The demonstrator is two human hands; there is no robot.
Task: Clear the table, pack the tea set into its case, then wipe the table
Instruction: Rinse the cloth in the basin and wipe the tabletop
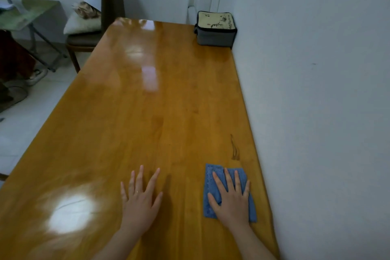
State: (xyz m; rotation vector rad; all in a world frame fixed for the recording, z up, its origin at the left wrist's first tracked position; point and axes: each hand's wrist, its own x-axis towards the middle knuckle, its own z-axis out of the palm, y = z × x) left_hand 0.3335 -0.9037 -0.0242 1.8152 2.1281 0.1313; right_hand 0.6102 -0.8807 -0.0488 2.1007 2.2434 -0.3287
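Clock: 12 is the far end of the table, 6 is the person's edge.
Right fingers (pixel 229 177): straight and spread, lying flat on the cloth (pixel 209 212) and pointing to 12. They curl round nothing and only press down.
Right hand (pixel 232 198): its palm is on the cloth too, and the thumb reaches out to 9 across the cloth's left part.
Left fingers (pixel 139 175): straight and fanned, flat on bare wood, holding nothing.
Left hand (pixel 140 196): palm down at about 6, to the 9 side of the right hand and apart from it. It does not touch the cloth.
Cloth: blue and folded to a rough rectangle. It lies flat at about 5, near the table's right edge, and shows on three sides of the hand.
Grain mark (pixel 234 150): a dark streak in the wood, just to the 12 side of the cloth.
Table (pixel 168 101): glossy orange-brown wood with bright glare patches. Its right edge lies along the wall (pixel 316 69).
Case (pixel 216 29): grey, with a cream printed lid that is closed. It stands at about 1 in the far right corner, against the wall and well apart from both hands.
Chair (pixel 105 17): dark, at about 11, beside the far left corner.
Cushion (pixel 82 23): pale, on the chair seat.
Side table (pixel 25 12): green-topped, at about 10, standing on the light floor (pixel 31 122).
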